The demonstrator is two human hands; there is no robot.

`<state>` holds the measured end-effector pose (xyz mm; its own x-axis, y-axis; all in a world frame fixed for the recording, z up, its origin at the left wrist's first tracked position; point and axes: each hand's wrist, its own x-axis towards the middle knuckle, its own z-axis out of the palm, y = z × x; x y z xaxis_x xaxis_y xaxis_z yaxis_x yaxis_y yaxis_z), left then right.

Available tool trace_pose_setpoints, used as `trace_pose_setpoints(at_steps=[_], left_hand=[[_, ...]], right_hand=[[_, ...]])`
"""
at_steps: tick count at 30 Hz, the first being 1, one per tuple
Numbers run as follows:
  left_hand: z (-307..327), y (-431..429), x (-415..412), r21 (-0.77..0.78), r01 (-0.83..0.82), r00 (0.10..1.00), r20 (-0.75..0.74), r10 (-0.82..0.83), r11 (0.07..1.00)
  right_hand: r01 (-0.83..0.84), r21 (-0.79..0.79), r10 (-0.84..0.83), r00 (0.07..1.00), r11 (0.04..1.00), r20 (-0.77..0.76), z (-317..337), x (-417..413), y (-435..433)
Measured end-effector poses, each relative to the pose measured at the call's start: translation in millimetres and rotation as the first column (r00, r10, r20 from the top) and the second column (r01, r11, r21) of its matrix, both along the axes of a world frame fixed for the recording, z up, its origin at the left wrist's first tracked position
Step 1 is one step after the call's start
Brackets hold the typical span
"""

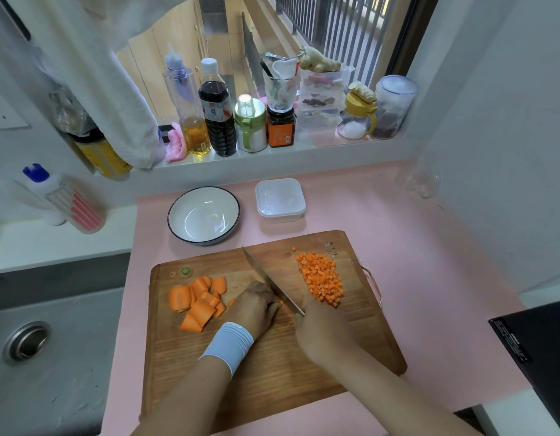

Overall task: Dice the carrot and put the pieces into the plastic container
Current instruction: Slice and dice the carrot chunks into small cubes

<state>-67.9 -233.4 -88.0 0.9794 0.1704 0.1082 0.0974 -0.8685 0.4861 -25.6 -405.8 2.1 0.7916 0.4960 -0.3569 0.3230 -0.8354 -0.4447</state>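
Observation:
A wooden cutting board [272, 366] lies on the pink counter. Thick carrot slices [198, 298] are piled at its left. A heap of small carrot dice [322, 280] sits at its right. My left hand [255, 305], with a blue wristband, holds down a carrot piece that it mostly hides, fingers curled on it. My right hand [319, 325] grips the handle of a knife [269, 278], whose blade runs along the left fingers, tip pointing away. The clear plastic container [280, 199] stands behind the board, with nothing in it.
A white bowl with a dark rim [204, 215] stands left of the container. Bottles and jars [222, 111] line the window sill behind. A sink [36, 341] lies to the left. A black box [537, 347] sits at the right edge.

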Motion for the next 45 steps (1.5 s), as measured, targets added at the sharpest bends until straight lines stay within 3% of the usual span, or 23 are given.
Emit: trace_pose_setpoints(at_steps=[22, 29, 34, 40, 45], left_hand=[[4.5, -0.9, -1.4, -0.062, -0.021, 1.0, -0.003, 0.021, 0.998], [11.5, 7.4, -1.1, -0.076, 0.049, 0.994, -0.092, -0.056, 0.996], [21.2, 12.1, -0.2, -0.137, -0.093, 0.989, -0.129, 0.075, 0.986], [25.6, 11.4, 6.6, 0.01, 0.126, 0.975, -0.188, -0.122, 0.992], [20.8, 2.3, 2.7, 0.022, 0.052, 0.979, -0.197, -0.047, 0.998]], right_hand=[[0.042, -0.051, -0.048, 0.99, 0.998, -0.129, -1.2, 5.9, 8.1], [0.047, -0.025, -0.051, 0.978, 0.999, -0.202, 9.0, 15.8, 0.1], [0.061, 0.002, -0.059, 0.974, 0.998, -0.22, 23.7, 28.3, -5.3], [0.119, 0.024, -0.112, 0.975, 0.993, -0.192, 28.1, 38.7, -11.9], [0.123, 0.006, -0.119, 0.976, 0.992, -0.184, 21.3, 36.2, -16.5]])
